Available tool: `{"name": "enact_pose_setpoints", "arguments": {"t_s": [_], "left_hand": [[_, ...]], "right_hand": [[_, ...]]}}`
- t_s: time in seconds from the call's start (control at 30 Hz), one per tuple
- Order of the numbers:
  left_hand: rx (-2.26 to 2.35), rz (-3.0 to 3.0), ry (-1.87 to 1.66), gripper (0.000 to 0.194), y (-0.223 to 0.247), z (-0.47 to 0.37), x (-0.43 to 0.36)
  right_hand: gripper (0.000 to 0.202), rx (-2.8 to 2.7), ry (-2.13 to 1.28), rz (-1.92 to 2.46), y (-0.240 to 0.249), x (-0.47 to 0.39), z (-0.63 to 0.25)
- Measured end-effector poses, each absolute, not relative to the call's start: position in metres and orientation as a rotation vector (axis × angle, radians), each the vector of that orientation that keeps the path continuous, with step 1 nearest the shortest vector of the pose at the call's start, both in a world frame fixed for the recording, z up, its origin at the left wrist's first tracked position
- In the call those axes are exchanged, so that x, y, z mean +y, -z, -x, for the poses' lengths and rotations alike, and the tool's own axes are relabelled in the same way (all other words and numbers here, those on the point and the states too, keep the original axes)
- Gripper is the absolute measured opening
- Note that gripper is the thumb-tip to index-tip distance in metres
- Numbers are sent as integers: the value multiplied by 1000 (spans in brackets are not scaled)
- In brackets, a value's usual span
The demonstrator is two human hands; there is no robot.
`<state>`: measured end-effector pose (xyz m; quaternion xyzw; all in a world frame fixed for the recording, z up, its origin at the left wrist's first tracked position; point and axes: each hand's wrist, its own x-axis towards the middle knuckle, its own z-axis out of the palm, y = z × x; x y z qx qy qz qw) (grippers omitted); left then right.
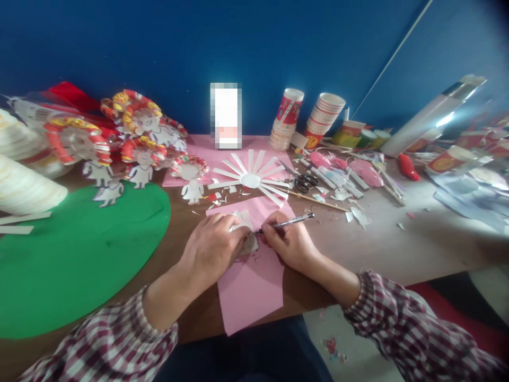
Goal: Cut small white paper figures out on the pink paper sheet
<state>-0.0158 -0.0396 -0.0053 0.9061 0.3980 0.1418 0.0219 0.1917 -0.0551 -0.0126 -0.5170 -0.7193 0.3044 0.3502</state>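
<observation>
My right hand [292, 241] is closed around a pen [296, 219], its tip at the edge of a small white paper cutout [249, 244]. That cutout lies on a sheet of pink paper [252, 297]. My left hand [214, 244] grips and presses the cutout from the left, fingers curled over it and hiding most of its shape. A few dark pen marks show on the pink sheet just below. Beyond my hands, a white paper cup cut into fanned strips [250, 181] lies flat, bottom up or down I cannot tell.
Paper figures with red and yellow rings [139, 159] stand at the left by a green round sheet [79, 254]. Black scissors [305, 183], a wooden stick [318, 200] and paper scraps lie beyond my right hand. Stacked paper cups [324, 119] stand at the blue wall.
</observation>
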Motion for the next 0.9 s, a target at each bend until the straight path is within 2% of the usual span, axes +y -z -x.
{"name": "enact_pose_setpoints", "arguments": {"t_s": [0.9], "left_hand": [[1234,-2811,-437,21,4,16,-40]], "right_hand": [[19,-1849,-829,1342,11,-56,-191]]}}
